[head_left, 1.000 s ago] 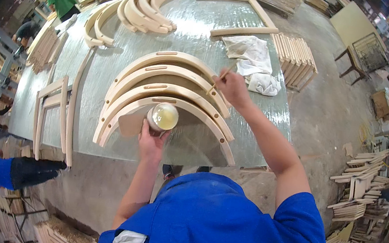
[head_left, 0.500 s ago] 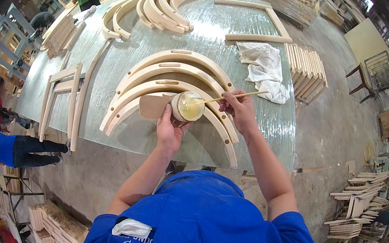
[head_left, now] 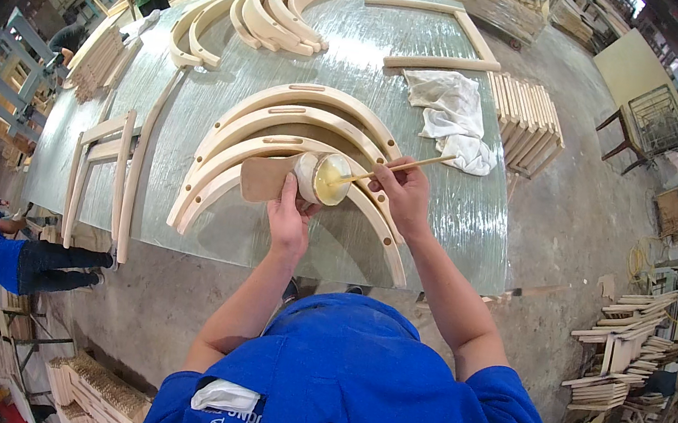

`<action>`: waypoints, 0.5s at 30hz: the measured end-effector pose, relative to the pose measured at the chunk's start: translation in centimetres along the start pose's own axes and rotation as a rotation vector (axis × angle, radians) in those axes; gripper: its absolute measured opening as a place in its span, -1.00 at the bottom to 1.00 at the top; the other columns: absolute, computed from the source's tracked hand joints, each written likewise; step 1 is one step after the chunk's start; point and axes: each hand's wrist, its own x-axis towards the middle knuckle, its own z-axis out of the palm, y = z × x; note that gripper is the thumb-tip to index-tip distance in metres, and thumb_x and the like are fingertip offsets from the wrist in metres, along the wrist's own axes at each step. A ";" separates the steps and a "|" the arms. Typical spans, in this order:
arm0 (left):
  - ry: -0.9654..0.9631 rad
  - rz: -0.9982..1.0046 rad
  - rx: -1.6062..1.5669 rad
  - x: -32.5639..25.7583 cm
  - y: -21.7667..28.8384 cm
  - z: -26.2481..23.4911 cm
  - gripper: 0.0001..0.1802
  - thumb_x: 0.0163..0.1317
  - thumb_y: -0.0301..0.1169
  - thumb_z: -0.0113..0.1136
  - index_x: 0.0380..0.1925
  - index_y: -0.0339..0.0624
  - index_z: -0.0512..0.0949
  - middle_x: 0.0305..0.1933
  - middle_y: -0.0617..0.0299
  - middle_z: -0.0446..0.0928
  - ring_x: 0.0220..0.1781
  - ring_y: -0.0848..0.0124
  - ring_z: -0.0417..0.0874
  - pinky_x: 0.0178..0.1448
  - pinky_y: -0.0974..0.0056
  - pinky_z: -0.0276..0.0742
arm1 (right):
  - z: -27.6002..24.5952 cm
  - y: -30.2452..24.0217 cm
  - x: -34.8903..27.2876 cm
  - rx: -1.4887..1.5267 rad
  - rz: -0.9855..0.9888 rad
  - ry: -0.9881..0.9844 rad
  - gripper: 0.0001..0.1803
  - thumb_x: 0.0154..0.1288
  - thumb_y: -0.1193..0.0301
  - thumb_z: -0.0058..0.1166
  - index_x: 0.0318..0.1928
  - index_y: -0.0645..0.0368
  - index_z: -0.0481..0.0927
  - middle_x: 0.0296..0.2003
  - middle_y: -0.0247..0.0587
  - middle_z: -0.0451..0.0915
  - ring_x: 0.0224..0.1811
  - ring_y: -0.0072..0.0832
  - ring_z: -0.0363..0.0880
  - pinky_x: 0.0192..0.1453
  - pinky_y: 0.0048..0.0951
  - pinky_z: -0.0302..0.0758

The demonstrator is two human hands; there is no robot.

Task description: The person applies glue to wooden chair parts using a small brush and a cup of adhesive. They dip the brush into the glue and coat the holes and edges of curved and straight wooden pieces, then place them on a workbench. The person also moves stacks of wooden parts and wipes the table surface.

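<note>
Left hand (head_left: 291, 221) grips the glue pot (head_left: 322, 178) over the curved wooden arches (head_left: 281, 131) on the worktop (head_left: 458, 219), right hand (head_left: 403, 193) pinches a stick (head_left: 400, 168) dipped in it; holes look unglued yet

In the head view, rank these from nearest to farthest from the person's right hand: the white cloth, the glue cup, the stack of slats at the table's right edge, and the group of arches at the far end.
1. Glue cup, just left of the right hand, held by the left hand.
2. White cloth, beyond the hand, slightly right.
3. Stack of slats, farther right, at the table edge.
4. Group of arches, far end, to the left.
</note>
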 end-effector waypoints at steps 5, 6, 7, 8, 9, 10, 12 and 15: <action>-0.029 -0.031 -0.090 0.1 0.1 -0.2 -0.62 0.37 -0.18 -0.12 0.06 -0.16 0.33 0.00 0.18 0.47 -0.03 0.34 0.55 -0.08 0.14 0.58 | -1.2 0.8 0.5 0.411 0.269 0.070 -0.87 0.23 0.46 0.09 -0.38 0.17 0.41 -0.55 -0.24 0.50 -0.60 -0.56 0.48 -0.49 -0.54 0.50; -0.021 -0.057 -0.118 0.2 0.1 -0.3 -0.61 0.37 -0.18 -0.13 0.07 -0.17 0.32 0.02 0.15 0.46 0.00 0.31 0.54 -0.05 0.11 0.58 | -1.5 1.0 0.5 0.487 0.313 0.074 -0.87 0.22 0.46 0.09 -0.37 0.16 0.41 -0.56 -0.25 0.49 -0.61 -0.56 0.48 -0.49 -0.53 0.50; -0.011 -0.080 -0.147 0.3 0.1 -0.3 -0.60 0.37 -0.19 -0.14 0.08 -0.19 0.31 0.04 0.13 0.45 0.03 0.28 0.54 -0.02 0.07 0.58 | -1.5 1.0 0.6 0.555 0.365 0.068 -0.91 0.22 0.49 0.07 -0.35 0.14 0.41 -0.55 -0.29 0.47 -0.59 -0.54 0.48 -0.44 -0.51 0.54; 0.002 -0.090 -0.164 0.4 0.1 -0.3 -0.59 0.36 -0.18 -0.14 0.08 -0.20 0.30 0.05 0.11 0.43 0.05 0.25 0.52 0.00 0.04 0.57 | -1.4 1.1 0.5 0.578 0.410 0.072 -0.92 0.22 0.50 0.06 -0.34 0.13 0.42 -0.54 -0.30 0.47 -0.56 -0.55 0.49 -0.42 -0.51 0.54; 0.014 -0.100 -0.182 0.5 0.0 -0.2 -0.58 0.36 -0.18 -0.13 0.09 -0.22 0.30 0.07 0.10 0.42 0.07 0.23 0.51 0.02 0.02 0.56 | -1.2 1.2 0.3 0.600 0.455 0.077 -0.93 0.23 0.51 0.05 -0.34 0.13 0.42 -0.52 -0.31 0.48 -0.54 -0.55 0.49 -0.39 -0.50 0.55; 0.021 -0.111 -0.199 0.6 -0.1 0.0 -0.57 0.36 -0.18 -0.13 0.09 -0.23 0.29 0.08 0.08 0.41 0.09 0.20 0.50 0.04 0.00 0.56 | -1.2 1.2 0.1 0.623 0.495 0.085 -0.93 0.23 0.52 0.04 -0.34 0.13 0.42 -0.51 -0.31 0.48 -0.52 -0.55 0.50 -0.37 -0.50 0.56; 0.045 -0.129 -0.192 0.9 -0.2 0.5 -0.58 0.36 -0.18 -0.14 0.10 -0.21 0.28 0.09 0.07 0.40 0.09 0.20 0.49 0.04 -0.01 0.56 | -1.2 2.2 0.0 0.630 0.479 0.063 -0.92 0.22 0.51 0.03 -0.31 0.11 0.40 -0.50 -0.35 0.47 -0.46 -0.56 0.51 -0.29 -0.50 0.56; 0.062 -0.154 -0.201 1.3 -0.9 1.5 -0.57 0.37 -0.18 -0.15 0.12 -0.20 0.27 0.11 0.07 0.38 0.10 0.18 0.48 0.07 -0.05 0.53 | -1.2 3.8 0.0 0.585 0.488 0.117 -0.89 0.23 0.45 0.06 -0.38 0.13 0.40 -0.53 -0.34 0.46 -0.51 -0.59 0.47 -0.39 -0.51 0.52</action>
